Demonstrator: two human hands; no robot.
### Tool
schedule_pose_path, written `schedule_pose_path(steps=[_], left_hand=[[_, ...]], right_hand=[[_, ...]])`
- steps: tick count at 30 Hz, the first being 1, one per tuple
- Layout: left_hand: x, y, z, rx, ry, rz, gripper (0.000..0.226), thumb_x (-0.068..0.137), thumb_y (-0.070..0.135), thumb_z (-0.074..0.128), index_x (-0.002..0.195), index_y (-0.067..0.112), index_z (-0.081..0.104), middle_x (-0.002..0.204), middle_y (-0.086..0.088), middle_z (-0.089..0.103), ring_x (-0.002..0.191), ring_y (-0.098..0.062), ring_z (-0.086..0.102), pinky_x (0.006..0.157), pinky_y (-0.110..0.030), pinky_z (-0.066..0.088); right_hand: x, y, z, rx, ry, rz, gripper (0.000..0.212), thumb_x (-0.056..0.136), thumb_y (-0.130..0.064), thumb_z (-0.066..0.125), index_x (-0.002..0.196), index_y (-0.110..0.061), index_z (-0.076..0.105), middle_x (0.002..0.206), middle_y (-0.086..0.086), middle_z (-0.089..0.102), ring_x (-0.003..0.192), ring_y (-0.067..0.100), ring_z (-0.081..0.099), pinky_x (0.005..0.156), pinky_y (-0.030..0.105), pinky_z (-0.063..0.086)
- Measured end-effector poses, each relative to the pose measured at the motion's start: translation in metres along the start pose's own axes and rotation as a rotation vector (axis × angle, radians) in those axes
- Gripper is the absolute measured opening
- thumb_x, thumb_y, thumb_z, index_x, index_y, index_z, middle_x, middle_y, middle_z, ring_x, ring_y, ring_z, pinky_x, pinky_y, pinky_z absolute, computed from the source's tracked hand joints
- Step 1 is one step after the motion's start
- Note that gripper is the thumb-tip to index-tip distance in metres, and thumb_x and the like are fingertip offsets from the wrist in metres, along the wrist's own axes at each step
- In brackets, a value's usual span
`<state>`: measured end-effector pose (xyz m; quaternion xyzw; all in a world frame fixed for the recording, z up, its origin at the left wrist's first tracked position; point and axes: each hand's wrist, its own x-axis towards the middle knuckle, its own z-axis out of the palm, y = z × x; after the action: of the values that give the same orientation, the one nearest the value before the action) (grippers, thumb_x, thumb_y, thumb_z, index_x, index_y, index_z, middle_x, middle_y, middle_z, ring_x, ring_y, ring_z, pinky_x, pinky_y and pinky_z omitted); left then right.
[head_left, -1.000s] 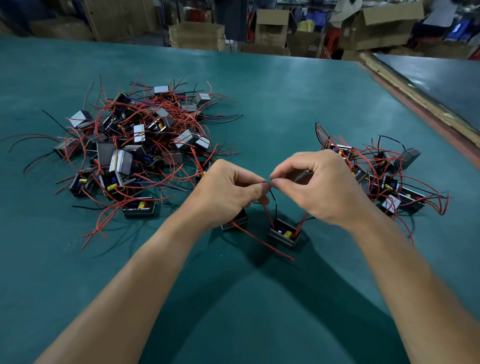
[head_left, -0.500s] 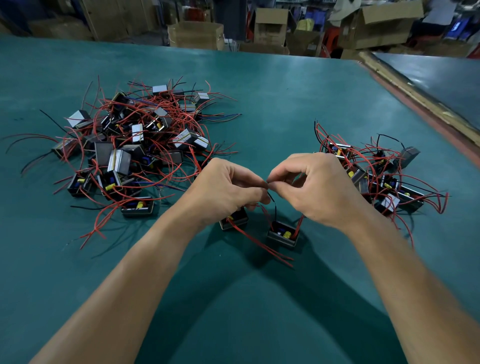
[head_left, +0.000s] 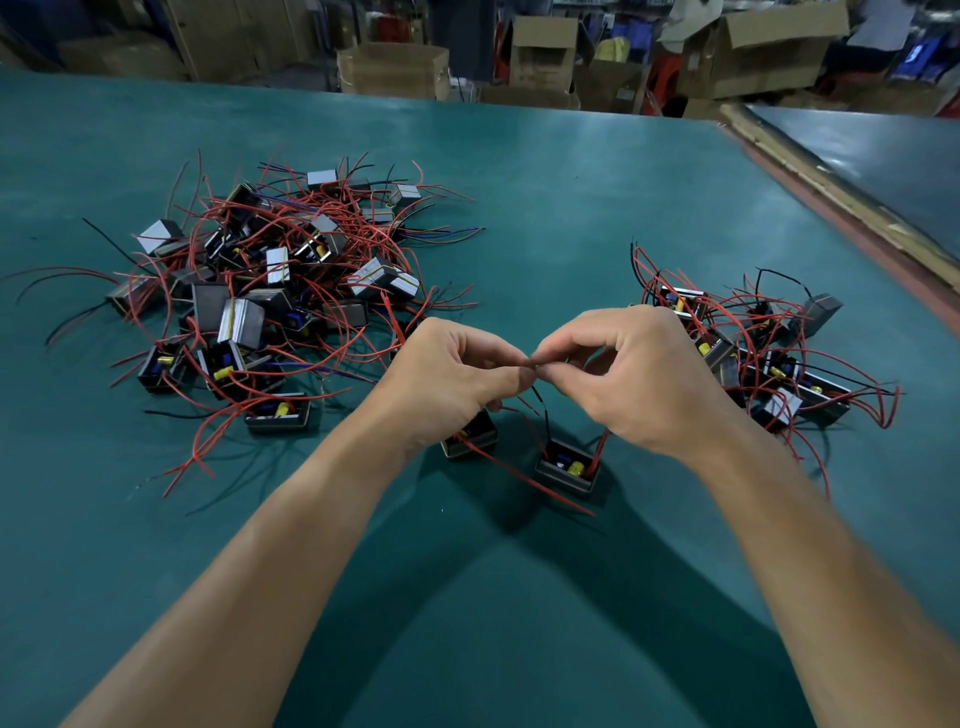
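On the table (head_left: 493, 597) just below your grips sit one module (head_left: 566, 465) and a second module (head_left: 470, 440), their leads (head_left: 544, 410) rising. Left grip (head_left: 447, 384) and right grip (head_left: 639, 379) each pinch a lead's tip, tips touching: joining seems under way; twisting them tight comes next. A pile (head_left: 260, 291) waits beyond.
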<state>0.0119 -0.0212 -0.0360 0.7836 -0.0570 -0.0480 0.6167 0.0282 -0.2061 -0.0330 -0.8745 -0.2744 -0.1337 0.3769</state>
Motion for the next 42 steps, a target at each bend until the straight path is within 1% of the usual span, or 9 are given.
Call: schedule_pose_path(steps=[5,8,15,18,24,28,36,38,42], left_hand=[[0.0004,-0.0003,-0.0013,0.011,-0.011,-0.012,0.011,0.086,0.008,0.072,0.076,0.012,0.075,0.051,0.009,0.061,0.046,-0.003,0.048,0.045,-0.011,0.037],[-0.0001,0.0003,-0.0011,0.022,-0.003,-0.01,0.009,0.086,0.008,0.072,0.078,0.009,0.075,0.053,0.008,0.063,0.046,-0.003,0.048,0.047,-0.012,0.039],[-0.0015,0.0017,0.0012,0.119,0.071,0.04,0.01,0.084,0.012,0.075,0.075,0.015,0.077,0.063,0.002,0.069,0.053,-0.004,0.051,0.056,-0.018,0.044],[-0.0016,0.0025,0.0006,0.127,0.052,0.029,0.009,0.085,0.012,0.074,0.076,0.014,0.076,0.059,0.007,0.066,0.052,-0.002,0.051,0.056,-0.018,0.044],[-0.0024,0.0027,0.0,0.15,0.025,0.033,0.009,0.086,0.013,0.074,0.078,0.013,0.077,0.064,0.003,0.068,0.056,-0.006,0.052,0.058,-0.022,0.044],[-0.0024,0.0033,-0.0006,0.17,0.01,0.039,0.01,0.085,0.013,0.074,0.076,0.016,0.076,0.063,0.005,0.067,0.057,-0.006,0.053,0.061,-0.023,0.044],[-0.0025,0.0033,0.0004,0.188,0.025,0.048,0.009,0.084,0.017,0.076,0.075,0.015,0.077,0.061,0.001,0.066,0.055,-0.008,0.047,0.056,-0.024,0.041],[-0.0023,0.0019,0.0007,0.228,0.045,0.079,0.009,0.083,0.02,0.077,0.075,0.016,0.077,0.06,-0.002,0.066,0.053,-0.008,0.047,0.054,-0.022,0.04],[-0.0046,0.0013,0.0019,0.343,0.099,0.248,0.007,0.079,0.018,0.079,0.073,0.022,0.078,0.058,0.01,0.066,0.052,-0.004,0.054,0.054,-0.018,0.044]], right_hand=[[-0.0006,-0.0009,0.0004,-0.031,-0.001,-0.003,0.009,0.081,-0.017,0.08,0.085,-0.025,0.08,0.077,-0.012,0.071,0.069,0.009,0.065,0.067,0.034,0.054],[-0.0004,-0.0031,-0.0001,-0.038,-0.017,0.006,0.003,0.083,-0.021,0.078,0.082,-0.024,0.079,0.074,-0.012,0.071,0.069,0.008,0.065,0.069,0.034,0.053],[-0.0009,-0.0042,0.0023,-0.041,-0.098,0.124,0.015,0.09,-0.022,0.068,0.077,-0.025,0.062,0.069,-0.009,0.066,0.066,0.01,0.062,0.068,0.032,0.051],[-0.0002,-0.0056,-0.0004,-0.027,-0.073,0.114,0.008,0.089,-0.024,0.071,0.082,-0.023,0.067,0.071,-0.011,0.067,0.069,0.011,0.062,0.068,0.03,0.05],[-0.0005,-0.004,0.0023,-0.03,-0.1,0.113,0.014,0.091,-0.023,0.067,0.078,-0.026,0.066,0.07,-0.008,0.067,0.067,0.011,0.062,0.065,0.031,0.05],[-0.0006,-0.0054,0.0012,-0.023,-0.103,0.098,0.009,0.091,-0.023,0.068,0.084,-0.028,0.071,0.074,-0.011,0.069,0.071,0.011,0.063,0.071,0.032,0.051],[-0.0004,-0.0072,0.0018,-0.05,-0.108,0.139,0.018,0.09,-0.019,0.062,0.074,-0.026,0.065,0.067,-0.006,0.067,0.068,0.016,0.062,0.07,0.037,0.051],[0.0001,-0.0077,0.0015,-0.051,-0.122,0.164,0.019,0.09,-0.02,0.061,0.072,-0.026,0.063,0.065,-0.006,0.066,0.066,0.015,0.061,0.068,0.035,0.051],[0.0032,-0.006,0.0022,0.039,-0.176,0.311,0.021,0.088,-0.016,0.061,0.068,-0.019,0.066,0.056,-0.01,0.059,0.05,0.005,0.046,0.054,0.024,0.037]])
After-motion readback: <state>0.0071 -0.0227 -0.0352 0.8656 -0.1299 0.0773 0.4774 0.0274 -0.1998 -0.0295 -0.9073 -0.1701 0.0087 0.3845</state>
